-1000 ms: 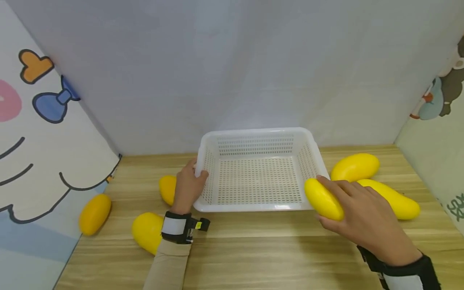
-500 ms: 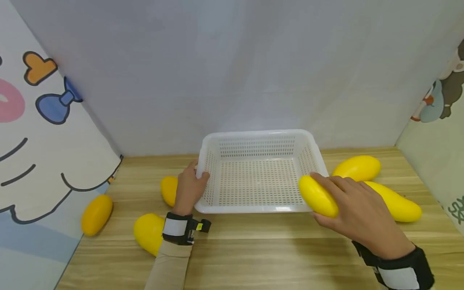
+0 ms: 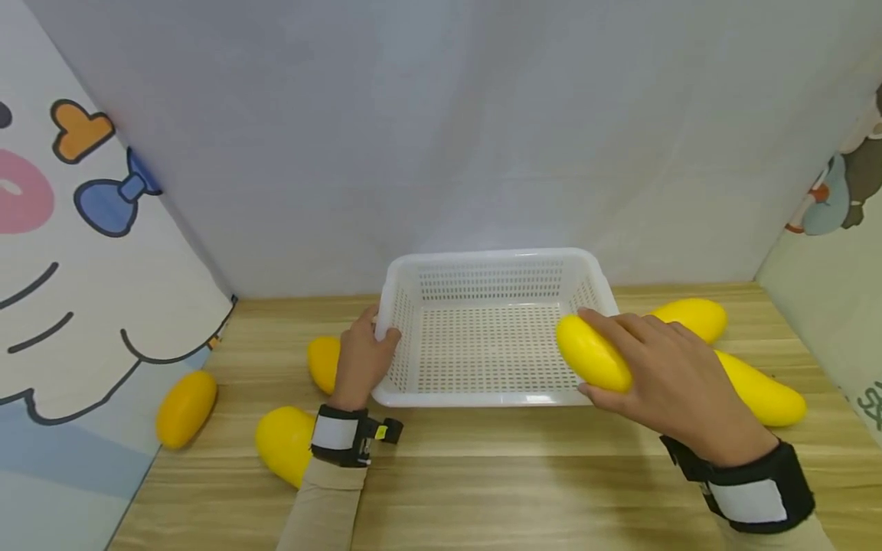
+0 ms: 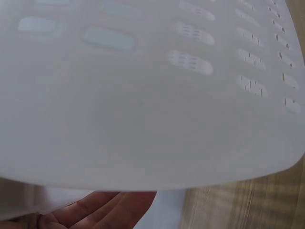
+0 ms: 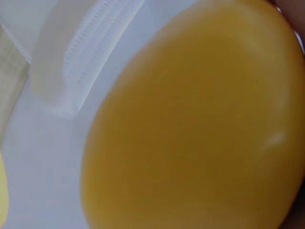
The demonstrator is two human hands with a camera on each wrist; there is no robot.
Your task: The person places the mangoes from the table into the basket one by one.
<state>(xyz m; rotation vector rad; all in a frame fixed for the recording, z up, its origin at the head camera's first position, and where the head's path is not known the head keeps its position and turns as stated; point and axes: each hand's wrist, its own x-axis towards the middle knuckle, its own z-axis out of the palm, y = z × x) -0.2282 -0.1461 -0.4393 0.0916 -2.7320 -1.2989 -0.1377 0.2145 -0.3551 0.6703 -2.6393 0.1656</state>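
Note:
A white perforated plastic basket (image 3: 492, 399) stands at the back middle of the wooden table. My left hand (image 3: 361, 360) grips its left rim, thumb on the inner side; in the left wrist view the basket's outer wall (image 4: 143, 119) covers most of the picture, with a few fingers (image 4: 114, 210) below it. My right hand (image 3: 668, 375) holds a yellow mango (image 3: 594, 353) over the basket's front right corner. That mango (image 5: 190, 124) fills much of the right wrist view. Beneath and behind the right hand lie two more mangoes, one farther back (image 3: 692, 317) and one nearer (image 3: 761, 390).
Left of the basket, one mango (image 3: 322, 363) sits partly behind the left hand. Another mango (image 3: 284, 444) lies beside the left forearm, and a third mango (image 3: 186, 409) rests by the left wall panel. A grey backdrop (image 3: 482, 138) rises behind the basket.
My right hand has moved left and slightly up with the mango, from beside the basket's right rim to over its corner. The left hand keeps its grip on the rim.

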